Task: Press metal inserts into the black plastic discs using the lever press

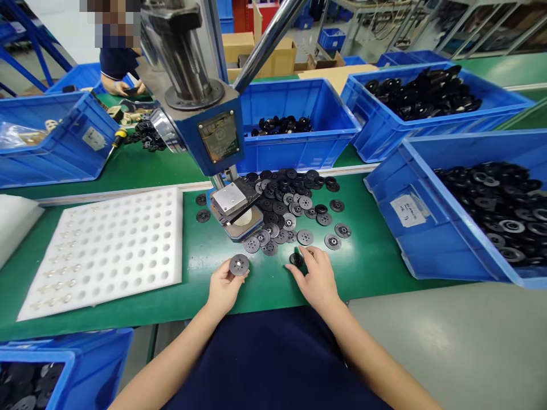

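Two discs are in hand at once: the left hand [223,285] pinches a grey round disc [239,265] by its rim just above the green surface [376,256], while the right hand [316,277] has its fingertips closed on a small black disc [296,259] at the near edge of the loose pile [290,208]. A light grip on the rim, face kept level, would probably seat the grey disc best on the press fixture [239,216] just beyond, with fingers well away from the ram.
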{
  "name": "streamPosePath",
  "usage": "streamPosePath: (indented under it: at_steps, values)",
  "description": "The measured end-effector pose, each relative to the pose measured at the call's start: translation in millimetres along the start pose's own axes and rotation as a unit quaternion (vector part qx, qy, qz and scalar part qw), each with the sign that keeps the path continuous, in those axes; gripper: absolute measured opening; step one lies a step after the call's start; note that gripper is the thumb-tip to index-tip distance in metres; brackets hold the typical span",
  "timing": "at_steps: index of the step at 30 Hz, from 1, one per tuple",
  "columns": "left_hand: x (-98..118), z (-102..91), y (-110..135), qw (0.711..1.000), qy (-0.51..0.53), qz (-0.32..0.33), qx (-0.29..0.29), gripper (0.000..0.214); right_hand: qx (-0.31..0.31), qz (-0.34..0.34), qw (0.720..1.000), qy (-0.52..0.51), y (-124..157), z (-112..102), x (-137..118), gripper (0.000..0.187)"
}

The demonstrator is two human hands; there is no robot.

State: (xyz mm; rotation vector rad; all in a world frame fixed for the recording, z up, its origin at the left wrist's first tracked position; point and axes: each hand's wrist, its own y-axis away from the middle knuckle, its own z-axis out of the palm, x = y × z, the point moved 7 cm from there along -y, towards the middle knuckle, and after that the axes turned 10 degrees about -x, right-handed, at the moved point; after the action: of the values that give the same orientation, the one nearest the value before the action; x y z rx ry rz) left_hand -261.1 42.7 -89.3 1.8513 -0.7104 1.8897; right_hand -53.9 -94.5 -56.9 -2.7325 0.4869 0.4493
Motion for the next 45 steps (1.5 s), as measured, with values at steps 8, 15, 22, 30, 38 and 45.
streamPosePath:
  at_steps: [8, 15, 22, 30, 38, 45]
  values:
    - [-4.0, 0.5, 0.0, 1.0, 0.004, -0.016, -0.002, 0.025, -0.206, -0.148, 0.964, 0.077, 29.9, 25.5, -53.4, 0.04]
    - [-8.7, 1.0, 1.3, 1.0, -0.002, -0.012, -0.014, 0.02, -0.277, -0.119, 0.946, 0.119, 33.8, -13.8, -36.2, 0.028]
    - [-12.1, 3.1, 0.4, 1.0, -0.012, -0.018, -0.021, 0.02, -0.253, 0.002, 0.961, 0.112, 27.3, -44.6, 30.8, 0.02]
    - [-8.2, 2.9, -0.6, 0.997, -0.068, -0.002, -0.035, 0.028, -0.169, -0.041, 0.985, 0.017, 3.5, -18.6, 11.0, 0.027]
    - [1.9, 4.0, -0.4, 0.989, -0.133, 0.029, -0.049, 0.018, -0.131, -0.049, 0.99, 0.006, 10.6, -31.1, 14.3, 0.023]
    - [3.7, 3.1, 0.0, 0.986, -0.153, 0.036, -0.05, 0.017, -0.16, -0.1, 0.981, 0.031, 30.0, -34.7, -0.9, 0.027]
